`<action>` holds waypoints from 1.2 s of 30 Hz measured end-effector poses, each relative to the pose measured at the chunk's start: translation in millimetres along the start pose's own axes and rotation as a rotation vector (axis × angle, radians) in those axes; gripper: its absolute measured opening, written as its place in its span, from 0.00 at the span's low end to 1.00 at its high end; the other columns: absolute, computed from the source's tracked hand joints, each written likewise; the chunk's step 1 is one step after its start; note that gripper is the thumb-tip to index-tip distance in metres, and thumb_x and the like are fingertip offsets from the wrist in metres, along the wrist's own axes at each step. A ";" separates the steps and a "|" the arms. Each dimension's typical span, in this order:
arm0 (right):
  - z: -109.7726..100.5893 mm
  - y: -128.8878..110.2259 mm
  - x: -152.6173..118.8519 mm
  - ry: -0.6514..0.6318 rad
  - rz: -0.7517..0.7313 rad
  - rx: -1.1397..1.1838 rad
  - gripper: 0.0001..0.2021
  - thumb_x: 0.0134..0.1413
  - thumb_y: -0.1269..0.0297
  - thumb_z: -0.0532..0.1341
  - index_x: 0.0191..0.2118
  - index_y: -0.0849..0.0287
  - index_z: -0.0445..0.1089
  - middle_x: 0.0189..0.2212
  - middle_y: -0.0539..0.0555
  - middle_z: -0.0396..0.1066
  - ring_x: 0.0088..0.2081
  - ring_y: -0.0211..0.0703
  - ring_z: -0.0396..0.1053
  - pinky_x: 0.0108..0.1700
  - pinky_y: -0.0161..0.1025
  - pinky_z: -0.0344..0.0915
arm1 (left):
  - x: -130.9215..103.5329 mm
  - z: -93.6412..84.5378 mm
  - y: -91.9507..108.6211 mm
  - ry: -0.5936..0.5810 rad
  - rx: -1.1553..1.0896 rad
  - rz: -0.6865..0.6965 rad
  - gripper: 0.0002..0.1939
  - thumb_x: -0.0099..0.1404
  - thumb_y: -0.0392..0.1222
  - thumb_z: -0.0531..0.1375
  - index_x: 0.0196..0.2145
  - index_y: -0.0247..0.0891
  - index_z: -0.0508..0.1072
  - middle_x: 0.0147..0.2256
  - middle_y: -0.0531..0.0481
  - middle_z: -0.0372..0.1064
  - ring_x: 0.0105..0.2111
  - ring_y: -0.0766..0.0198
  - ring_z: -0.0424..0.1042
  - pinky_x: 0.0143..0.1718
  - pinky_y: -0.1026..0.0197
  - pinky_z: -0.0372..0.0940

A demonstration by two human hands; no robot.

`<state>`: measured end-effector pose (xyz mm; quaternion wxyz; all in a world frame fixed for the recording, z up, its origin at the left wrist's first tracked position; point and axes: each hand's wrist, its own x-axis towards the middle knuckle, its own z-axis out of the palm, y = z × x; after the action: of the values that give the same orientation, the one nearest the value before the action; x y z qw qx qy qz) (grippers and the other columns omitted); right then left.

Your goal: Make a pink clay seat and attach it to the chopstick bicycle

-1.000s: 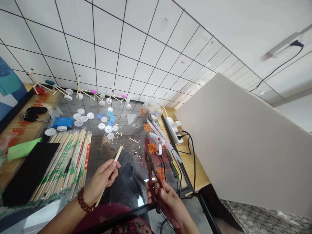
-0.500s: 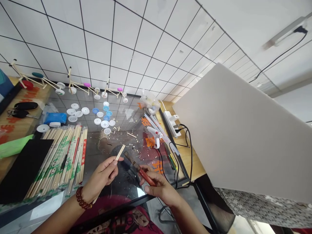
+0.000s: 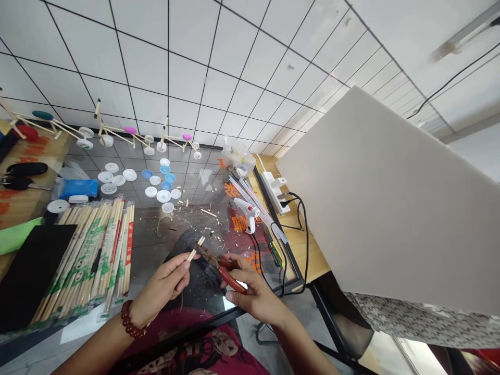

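Observation:
My left hand (image 3: 171,277) pinches a pair of wooden chopsticks (image 3: 196,249) side by side, their ends pointing up and right. Around the red handles of a pair of pliers (image 3: 213,260) my right hand (image 3: 252,291) is closed, handles somewhat spread. The rusty jaws are at the chopsticks, just beyond my left fingertips; whether they grip the wood I cannot tell. Wood chips and a short stick piece (image 3: 209,213) lie on the glass tabletop past my hands. Wrapped chopsticks (image 3: 89,255) are spread out left of my left hand.
White and blue bottle caps (image 3: 163,196) lie mid-table, with small stick-and-cap models (image 3: 175,140) along the wall. A white glue gun (image 3: 247,212), glue sticks (image 3: 258,205) and a corded power strip (image 3: 275,192) are at right. A large pale panel (image 3: 383,208) stands beyond them.
The pliers have moved left and their jaws have come up to the chopsticks. Their handles are spread wider. The whole view has shifted slightly.

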<state>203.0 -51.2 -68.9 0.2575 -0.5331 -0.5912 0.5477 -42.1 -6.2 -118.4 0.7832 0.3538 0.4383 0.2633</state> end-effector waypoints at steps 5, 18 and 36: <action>3.0 -2.6 2.2 0.019 -0.040 -0.064 0.07 0.54 0.60 0.68 0.39 0.54 0.78 0.61 0.59 0.61 0.65 0.52 0.60 0.65 0.51 0.58 | -0.3 2.5 -0.4 -0.013 0.047 -0.006 0.33 0.62 0.66 0.59 0.52 0.35 0.69 0.20 0.60 0.54 0.18 0.72 0.44 0.19 0.65 0.37; 2.7 5.2 4.3 0.064 -0.077 -0.125 0.08 0.53 0.64 0.69 0.34 0.56 0.68 0.59 0.61 0.63 0.61 0.50 0.65 0.60 0.47 0.62 | -1.6 -1.8 -6.6 -0.054 0.232 0.057 0.23 0.69 0.62 0.53 0.32 0.38 0.66 0.20 0.58 0.53 0.21 0.70 0.48 0.22 0.63 0.43; 0.2 5.2 2.5 -0.064 -0.095 -0.081 0.09 0.51 0.73 0.66 0.33 0.58 0.64 0.66 0.61 0.52 0.64 0.53 0.61 0.64 0.50 0.58 | -5.0 2.3 -5.0 -0.104 0.067 -0.011 0.21 0.67 0.61 0.56 0.33 0.39 0.64 0.20 0.60 0.51 0.20 0.72 0.44 0.20 0.65 0.38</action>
<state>203.9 -49.8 -74.5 0.2424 -0.4967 -0.6455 0.5271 -42.0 -13.6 -119.0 0.7939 0.3906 0.4078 0.2255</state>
